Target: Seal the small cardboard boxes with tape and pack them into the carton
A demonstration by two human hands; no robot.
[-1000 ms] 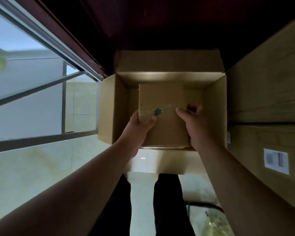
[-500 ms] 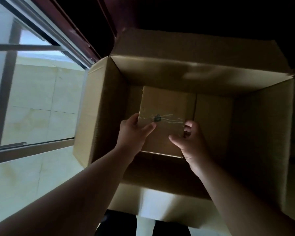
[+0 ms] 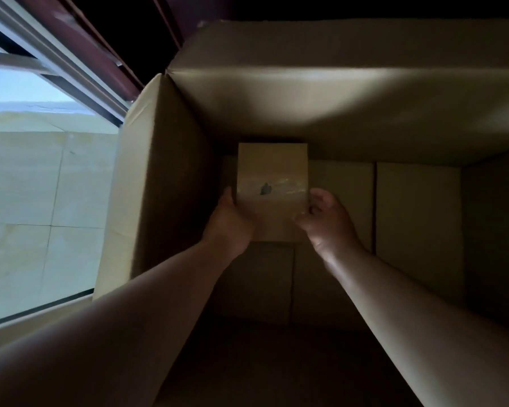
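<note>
both my arms reach down into the carton. my left hand grips the small box by its left edge and my right hand curls round the right edge, so both are clamped on it. the box sits low near the far wall, its taped face up. i can't tell whether it touches the bottom.

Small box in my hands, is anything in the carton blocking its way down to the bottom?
Nothing visible. The small box is already inside the carton, by its far left corner, gripped by left hand and right hand. The floor under it is hidden.
</note>
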